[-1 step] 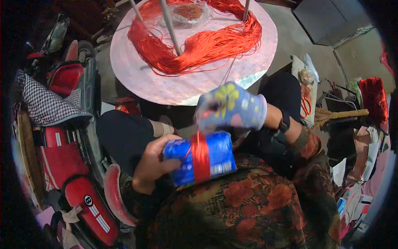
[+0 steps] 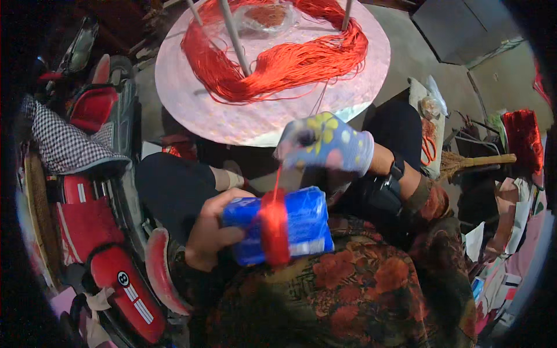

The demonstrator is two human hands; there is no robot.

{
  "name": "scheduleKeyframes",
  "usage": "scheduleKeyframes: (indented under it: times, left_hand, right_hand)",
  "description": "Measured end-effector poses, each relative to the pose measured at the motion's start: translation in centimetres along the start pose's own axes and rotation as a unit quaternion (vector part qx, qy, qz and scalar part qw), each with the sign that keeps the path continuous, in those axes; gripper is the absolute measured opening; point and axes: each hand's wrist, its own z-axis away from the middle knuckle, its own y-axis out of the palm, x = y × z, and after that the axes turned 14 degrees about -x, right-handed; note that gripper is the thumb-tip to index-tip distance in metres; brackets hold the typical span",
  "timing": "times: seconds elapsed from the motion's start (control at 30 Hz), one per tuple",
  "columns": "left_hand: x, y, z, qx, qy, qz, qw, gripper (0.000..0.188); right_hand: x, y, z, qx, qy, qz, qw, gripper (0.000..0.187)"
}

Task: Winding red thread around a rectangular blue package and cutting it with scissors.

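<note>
My bare left hand (image 2: 210, 231) grips the left end of a blue plastic-wrapped packet (image 2: 304, 220) above my lap. Red cord (image 2: 274, 229) is wound in a thick band around the packet's middle, blurred by motion. From this band a strand rises to my right hand (image 2: 325, 145), which wears a blue flowered glove and is closed on the cord. Beyond my hands, a big loose skein of red cord (image 2: 307, 64) lies around upright rods (image 2: 234, 40) on a round pink-covered table (image 2: 203, 124). Thin strands run from the skein down behind the glove.
A clear plastic bag (image 2: 267, 20) sits inside the skein. To the left stands a red and black child's ride-on vehicle (image 2: 125, 290) with a checkered cloth (image 2: 72, 142). At right are orange-handled scissors (image 2: 429, 149), a straw broom (image 2: 481, 159) and a shiny red bundle (image 2: 523, 139).
The packet has tilted and shifted slightly lower. My gloved hand stays near the same place, and the red strand below it now shows straighter. The table appears almost unmoved.
</note>
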Motion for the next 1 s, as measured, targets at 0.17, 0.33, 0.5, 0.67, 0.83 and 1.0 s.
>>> scheduleKeyframes:
  times: [0.17,0.33,0.5,0.67,0.83,1.0]
  left_hand:
    - [-1.6,2.0,0.1,-0.288,-0.007,0.288,0.913,0.041]
    - [0.1,0.8,-1.8,-0.229,-0.009,-0.036,0.973,0.034]
    - [0.0,1.9,-0.8,0.006,-0.164,0.032,0.986,0.035]
    - [-1.5,0.1,0.5,0.007,0.018,-0.016,1.000,0.050]
    - [-1.3,0.3,-0.1,-0.276,-0.008,0.335,0.901,0.060]
    - [0.2,-0.5,-1.9,-0.229,-0.005,-0.036,0.973,0.044]
  right_hand:
    - [-0.1,1.2,3.7,0.060,0.171,0.077,0.980,0.018]
    - [3.2,0.8,1.9,0.171,-0.051,0.166,0.970,0.017]
    - [2.1,-0.3,-2.4,0.156,0.109,0.015,0.982,0.021]
    - [-3.1,-1.4,1.3,0.049,0.203,-0.062,0.976,0.019]
    - [-0.5,0.4,4.1,0.121,0.111,0.123,0.979,0.014]
    - [4.4,0.2,0.8,0.169,0.004,0.166,0.972,0.013]
